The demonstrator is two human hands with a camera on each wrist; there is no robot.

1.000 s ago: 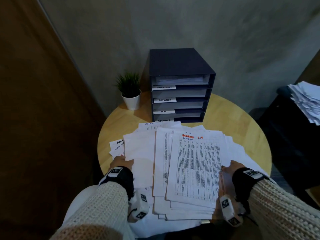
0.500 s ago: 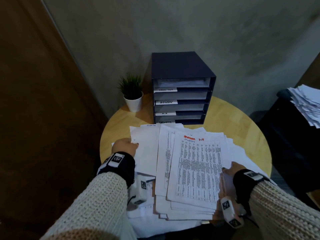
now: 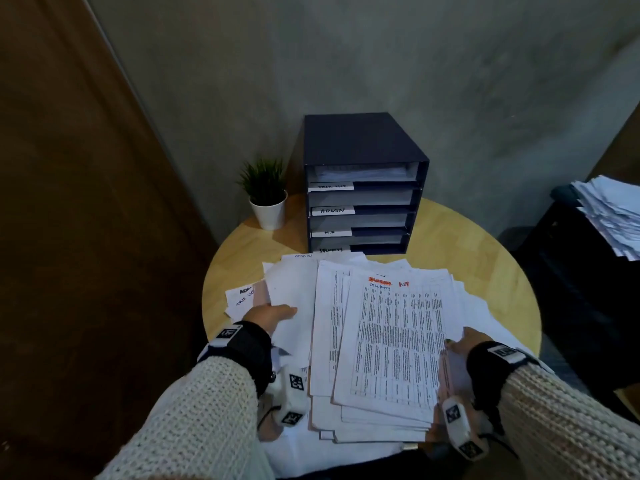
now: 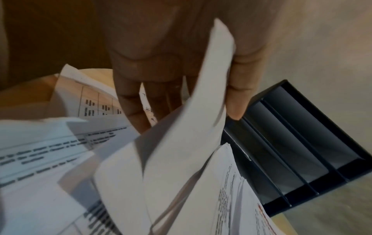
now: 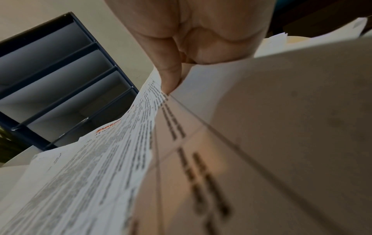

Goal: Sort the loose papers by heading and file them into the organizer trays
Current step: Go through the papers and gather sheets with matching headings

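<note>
A spread pile of loose papers point(image 3: 391, 344) covers the near half of the round table. Its top sheet is a printed table with an orange heading. My left hand point(image 3: 277, 313) pinches the edge of a blank white sheet point(image 3: 294, 299) on the pile's left side. In the left wrist view that sheet point(image 4: 191, 135) curls between my thumb and fingers. My right hand point(image 3: 457, 344) grips the pile's right edge, with the thumb point(image 5: 171, 76) on top of the sheets. The dark blue organizer point(image 3: 363, 143) stands behind the pile, its labelled trays facing me; one label reads ADMIN.
A small potted plant point(image 3: 268, 199) stands left of the organizer on the wooden table point(image 3: 460, 244). A handwritten slip point(image 3: 242, 296) lies at the pile's left. Another heap of papers point(image 3: 609, 213) sits on dark furniture to the right. A grey wall is behind.
My left hand left the pile's left edge, reached forward, then came rightward and took hold of the blank sheet. My right hand stayed on the pile's right edge.
</note>
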